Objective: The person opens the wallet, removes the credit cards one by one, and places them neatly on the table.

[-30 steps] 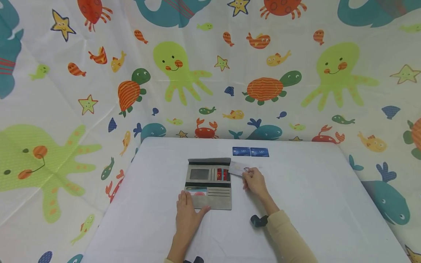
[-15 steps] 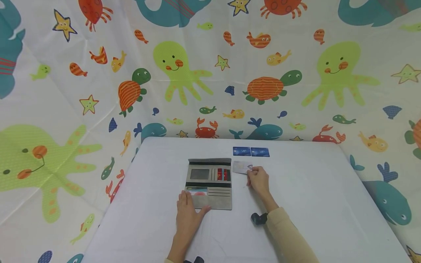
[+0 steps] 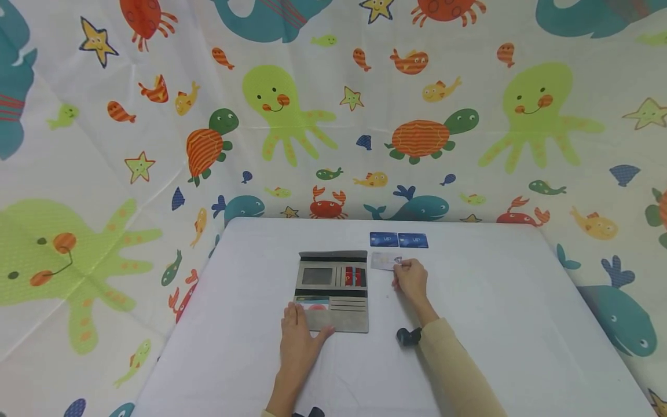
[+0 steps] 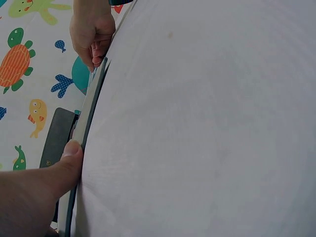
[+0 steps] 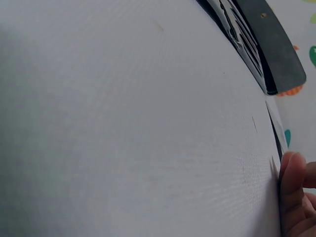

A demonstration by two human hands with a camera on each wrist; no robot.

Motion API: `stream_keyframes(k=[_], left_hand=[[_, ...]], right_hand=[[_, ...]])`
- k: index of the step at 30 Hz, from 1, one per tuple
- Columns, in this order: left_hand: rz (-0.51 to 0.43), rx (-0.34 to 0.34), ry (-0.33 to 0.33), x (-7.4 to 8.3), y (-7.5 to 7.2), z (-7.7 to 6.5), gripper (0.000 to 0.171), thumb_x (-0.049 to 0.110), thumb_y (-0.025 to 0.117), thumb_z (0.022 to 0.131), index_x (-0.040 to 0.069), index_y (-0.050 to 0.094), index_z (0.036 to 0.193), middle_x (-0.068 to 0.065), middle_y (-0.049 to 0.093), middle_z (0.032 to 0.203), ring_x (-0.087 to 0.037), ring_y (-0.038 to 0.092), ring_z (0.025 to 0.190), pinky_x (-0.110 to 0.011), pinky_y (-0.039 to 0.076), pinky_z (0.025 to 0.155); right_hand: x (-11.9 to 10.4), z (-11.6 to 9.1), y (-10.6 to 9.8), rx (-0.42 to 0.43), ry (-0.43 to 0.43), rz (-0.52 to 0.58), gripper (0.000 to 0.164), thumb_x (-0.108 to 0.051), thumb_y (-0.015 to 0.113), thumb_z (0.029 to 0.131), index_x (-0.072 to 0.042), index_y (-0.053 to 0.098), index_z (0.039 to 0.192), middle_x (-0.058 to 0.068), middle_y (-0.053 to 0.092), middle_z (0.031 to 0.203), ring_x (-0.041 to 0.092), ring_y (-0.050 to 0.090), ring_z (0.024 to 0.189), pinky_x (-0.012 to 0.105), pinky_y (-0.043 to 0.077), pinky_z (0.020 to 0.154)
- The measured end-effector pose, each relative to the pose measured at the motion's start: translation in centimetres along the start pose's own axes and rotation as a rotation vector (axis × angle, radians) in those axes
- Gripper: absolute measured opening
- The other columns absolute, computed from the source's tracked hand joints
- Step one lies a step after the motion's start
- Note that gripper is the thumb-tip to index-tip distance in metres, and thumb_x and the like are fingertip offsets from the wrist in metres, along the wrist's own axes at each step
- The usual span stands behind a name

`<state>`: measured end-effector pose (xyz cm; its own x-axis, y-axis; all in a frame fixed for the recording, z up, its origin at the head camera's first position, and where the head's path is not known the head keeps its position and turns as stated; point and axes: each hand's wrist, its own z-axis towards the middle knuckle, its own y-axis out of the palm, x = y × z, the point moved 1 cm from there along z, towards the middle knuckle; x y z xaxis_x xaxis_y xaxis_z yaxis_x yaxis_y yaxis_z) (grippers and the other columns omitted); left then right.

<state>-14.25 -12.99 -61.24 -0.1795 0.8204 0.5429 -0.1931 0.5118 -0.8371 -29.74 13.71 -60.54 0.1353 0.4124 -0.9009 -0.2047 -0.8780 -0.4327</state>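
Note:
A grey wallet lies unfolded on the white table. My left hand rests on its lower left part, fingers straight, with the thumb at the front edge in the left wrist view. Red cards fill the upper right slots, and a colourful card sits in the lower left slot. To the right of the wallet, my right hand pinches the right end of a pale card between thumb and fingers. The card is low over the table, just in front of two blue VIP cards.
The two blue VIP cards lie side by side near the back edge of the white table. Behind it hangs a cloth printed with sea animals. A wrist camera sits at my right sleeve.
My right hand has carried the pale card right and slightly back, from over the wallet's right edge to a place in front of the blue cards. My left hand stays put.

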Motion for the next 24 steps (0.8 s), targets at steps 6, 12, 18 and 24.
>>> stream_keyframes(k=[6,12,18,24], left_hand=[[-0.003,0.005,-0.004,-0.1,0.1,0.0,0.104,0.052,0.082,0.076,-0.008,0.038,0.149,-0.029,0.03,0.16,-0.05,0.03,0.147,-0.063,0.037,0.111],[-0.005,-0.005,-0.009,-0.1,0.0,0.0,0.105,0.053,0.081,0.077,-0.008,0.037,0.15,-0.029,0.03,0.16,-0.05,0.029,0.148,-0.062,0.037,0.112],[-0.012,-0.014,-0.011,0.0,0.0,0.0,0.105,0.053,0.08,0.078,-0.008,0.036,0.15,-0.029,0.029,0.16,-0.049,0.028,0.148,-0.063,0.035,0.113],[-0.016,-0.019,-0.011,0.0,0.0,0.2,0.105,0.054,0.08,0.078,-0.008,0.035,0.151,-0.029,0.027,0.161,-0.049,0.026,0.149,-0.062,0.034,0.114]], right_hand=[[-0.1,0.4,0.1,-0.013,0.022,0.029,0.03,-0.011,0.061,0.094,0.007,0.058,0.117,0.01,0.07,0.072,0.008,0.061,0.047,0.018,0.049,0.05],[-0.1,1.0,0.2,-0.017,0.02,0.043,0.028,-0.01,0.061,0.094,0.007,0.058,0.116,0.008,0.069,0.068,0.008,0.061,0.047,0.018,0.05,0.05],[-0.2,1.8,0.1,-0.012,0.004,0.031,0.027,-0.011,0.061,0.094,0.007,0.059,0.114,0.01,0.07,0.071,0.008,0.061,0.047,0.017,0.049,0.05],[-0.4,2.5,0.2,-0.035,0.038,0.008,0.027,-0.012,0.062,0.095,0.006,0.06,0.115,0.013,0.07,0.077,0.009,0.062,0.048,0.018,0.048,0.051]])
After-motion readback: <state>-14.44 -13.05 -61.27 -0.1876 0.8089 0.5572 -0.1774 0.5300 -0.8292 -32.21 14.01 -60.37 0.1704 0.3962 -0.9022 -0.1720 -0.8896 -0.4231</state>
